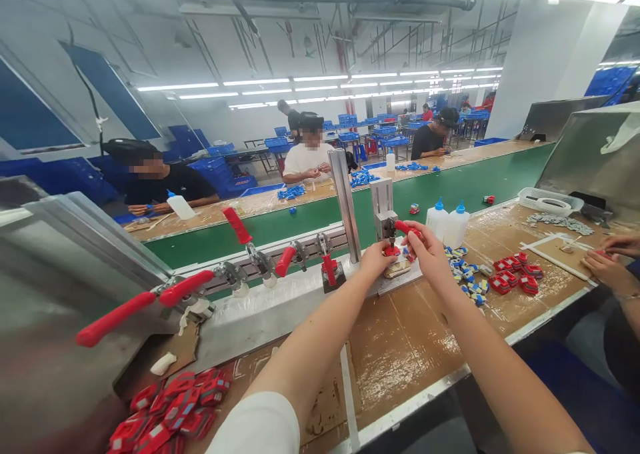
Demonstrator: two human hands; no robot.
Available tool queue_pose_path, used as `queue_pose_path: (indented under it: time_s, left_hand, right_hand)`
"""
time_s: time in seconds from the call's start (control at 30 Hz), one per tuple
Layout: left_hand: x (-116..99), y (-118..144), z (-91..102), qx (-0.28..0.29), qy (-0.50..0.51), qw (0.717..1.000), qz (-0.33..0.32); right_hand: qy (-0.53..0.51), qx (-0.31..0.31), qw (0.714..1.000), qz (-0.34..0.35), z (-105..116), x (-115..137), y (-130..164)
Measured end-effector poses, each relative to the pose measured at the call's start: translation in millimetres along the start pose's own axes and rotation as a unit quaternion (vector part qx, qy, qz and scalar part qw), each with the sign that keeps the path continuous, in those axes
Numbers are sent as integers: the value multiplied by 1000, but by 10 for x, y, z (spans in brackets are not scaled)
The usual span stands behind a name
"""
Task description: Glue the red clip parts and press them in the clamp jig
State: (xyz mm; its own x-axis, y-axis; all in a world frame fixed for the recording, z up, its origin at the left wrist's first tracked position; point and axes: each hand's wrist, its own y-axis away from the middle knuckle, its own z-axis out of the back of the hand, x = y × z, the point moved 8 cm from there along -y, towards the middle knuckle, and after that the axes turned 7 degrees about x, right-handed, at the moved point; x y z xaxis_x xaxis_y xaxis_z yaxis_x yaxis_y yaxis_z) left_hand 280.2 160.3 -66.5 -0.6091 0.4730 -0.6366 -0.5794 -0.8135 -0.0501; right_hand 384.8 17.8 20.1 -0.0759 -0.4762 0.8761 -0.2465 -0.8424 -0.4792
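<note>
room above near bench [400,347]; clamps [261,261] (left) obstruct

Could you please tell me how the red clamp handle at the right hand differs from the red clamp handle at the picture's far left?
The held handle is in the right hand; the far-left handle is untouched. The held handle is partly covered, while the far-left handle shows along its length. The held handle dips slightly rightward in the picture; the far-left handle slopes down leftward. Both are red.

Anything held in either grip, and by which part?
Right grip: red clamp handle, by its outer end. Left grip: at the red piece; hold unclear.
</note>
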Motion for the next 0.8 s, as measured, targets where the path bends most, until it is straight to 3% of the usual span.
queue_pose_path:
  time_s: [0.23, 0.53, 0.8]
  left_hand:
    - [2, -47, -53, -7, 22, 1000, -5]
    - [103, -117, -79, -17, 57, 998, 9]
    - [122, -144, -75, -4, 53, 998, 14]
  right_hand:
    - [-19, 2, 1000, -14, 15, -255, 201]
    - [-20, 10, 1000, -11, 42, -407, 208]
    - [1, 6, 995, -96, 33, -904, 241]
